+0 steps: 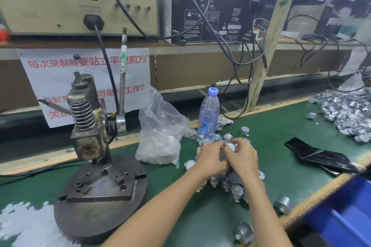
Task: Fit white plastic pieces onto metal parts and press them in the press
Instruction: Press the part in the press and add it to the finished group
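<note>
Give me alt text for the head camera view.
The left hand and right hand grip a small metal part over a pile of them on a green mat. A press stands to their left; a plastic bag and water bottle sit behind.

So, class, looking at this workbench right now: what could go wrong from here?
1. The clear plastic water bottle stands right behind the pile of silver metal parts; the left hand and right hand, gripping one small round metal part there, could topple it.
2. Loose silver metal cylinders lie near the front edge of the green table and might roll off.
</note>
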